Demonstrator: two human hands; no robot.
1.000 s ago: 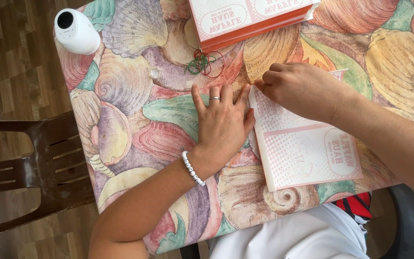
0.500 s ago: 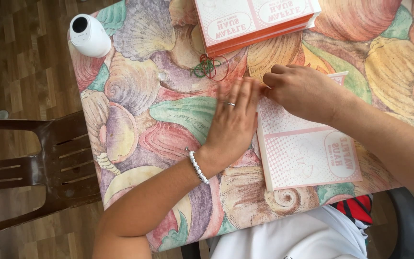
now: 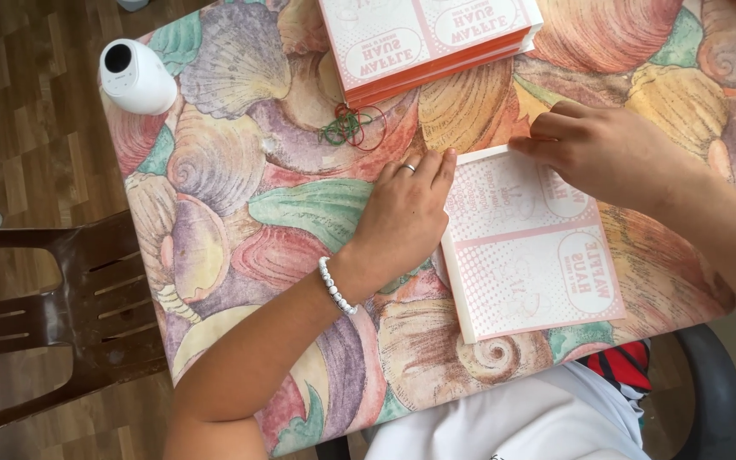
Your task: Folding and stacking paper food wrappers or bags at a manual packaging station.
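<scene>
Pink-and-white flat cartons (image 3: pixel 526 247) are lying in a neat pile at the near edge of the surface (image 3: pixel 240 213), just in front of the person's lap. The left hand (image 3: pixel 406 213) is resting flat and released, fingers together, pressing against the pile's left side. The right hand (image 3: pixel 602 149) is curling loosely over the far corner, fingertips touching the top sheet without gripping it. Squaring this pile well probably calls for both hands pushing inward evenly while the edges are lining up, since the thin sheets look likely to slide or fan out.

Farther back, a tangle of rubber bands (image 3: pixel 351 128) is lying near the pile, apart from both hands. Beyond it a second stack of cartons (image 3: pixel 428 38) is sitting at the far edge, and a white cylindrical device (image 3: pixel 134 77) is standing at the far left corner. A shell-patterned cloth is covering the surface; a dark chair (image 3: pixel 53 315) is standing on the wooden floor (image 3: pixel 10 111) to the left.
</scene>
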